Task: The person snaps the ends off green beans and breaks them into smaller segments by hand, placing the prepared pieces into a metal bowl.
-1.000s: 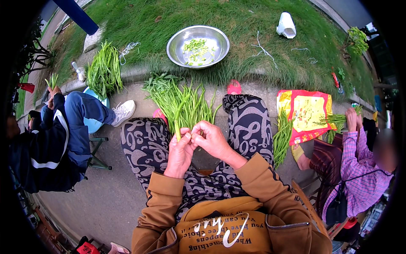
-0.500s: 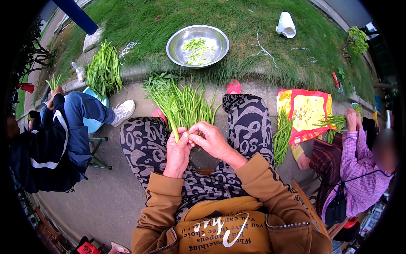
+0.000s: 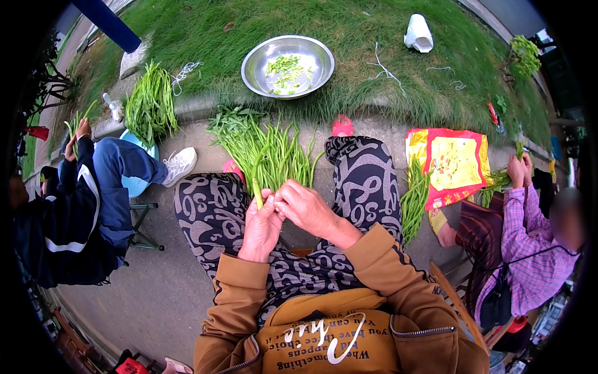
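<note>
My left hand is closed around a thick green vegetable stem that points up and away above the thumb. Against its fingertips, my right hand makes a pinch; the lower end of the stem and whatever lies in that pinch are hidden by the fingers. Both hands are over my lap. Just beyond them a large heap of long leafy green stems lies on the pavement between my feet. On the grass farther off stands a steel bowl with small cut green pieces in it.
At left a person handles stems beside a blue basin topped with a green bundle. At right another person holds stems near a red and yellow sack. A concrete curb edges the grass, where a white container lies.
My right hand has closed in against the left fingertips, its fingers more curled. At left, the other person's hands and stems have risen. The whole view has shifted slightly.
</note>
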The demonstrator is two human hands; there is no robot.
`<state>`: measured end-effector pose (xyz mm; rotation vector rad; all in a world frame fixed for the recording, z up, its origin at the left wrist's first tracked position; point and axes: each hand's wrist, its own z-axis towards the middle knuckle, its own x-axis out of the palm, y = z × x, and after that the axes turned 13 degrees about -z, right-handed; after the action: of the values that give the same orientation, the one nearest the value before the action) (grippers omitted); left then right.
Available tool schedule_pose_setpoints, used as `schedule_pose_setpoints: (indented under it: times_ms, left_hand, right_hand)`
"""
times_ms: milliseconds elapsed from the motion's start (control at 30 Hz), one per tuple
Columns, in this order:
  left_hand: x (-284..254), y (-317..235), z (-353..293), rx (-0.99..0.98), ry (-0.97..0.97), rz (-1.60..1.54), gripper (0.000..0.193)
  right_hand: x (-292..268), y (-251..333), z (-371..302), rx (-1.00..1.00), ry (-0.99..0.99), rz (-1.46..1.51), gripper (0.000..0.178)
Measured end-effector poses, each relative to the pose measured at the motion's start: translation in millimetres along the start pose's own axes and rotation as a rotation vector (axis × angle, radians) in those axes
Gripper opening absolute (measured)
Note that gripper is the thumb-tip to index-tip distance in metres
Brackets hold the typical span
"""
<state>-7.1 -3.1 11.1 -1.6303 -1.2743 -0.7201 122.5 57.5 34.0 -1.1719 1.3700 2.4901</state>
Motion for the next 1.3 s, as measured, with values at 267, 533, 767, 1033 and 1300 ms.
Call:
schedule_pose_setpoints:
  times_ms: [267,533,767,1033,1300]
  left_hand:
    - [-3.3,-0.8,3.1,0.048,-0.052,-0.006,0.016]
    - [8.1,0.4,2.4,0.077,-0.025,0.182,0.017]
    - [1.7,-0.6,2.8,0.098,-0.061,0.218,0.017]
    - [-0.6,0.4,2.0,0.088,-0.066,0.161,0.015]
    - [-0.4,-1.8,5.2,0.149,-0.052,0.153,0.010]
  right_hand:
    - [-2.0,6.3,2.2,0.098,-0.058,0.180,0.012]
    - [10.7,-12.5,-2.0,0.485,0.107,0.818,0.010]
    - [2.9,-7.0,0.8,0.369,0.157,0.609,0.012]
    - [-0.5,1.8,1.2,0.176,0.014,0.183,0.008]
    - [11.8,-8.5,-4.0,0.528,0.019,0.854,0.008]
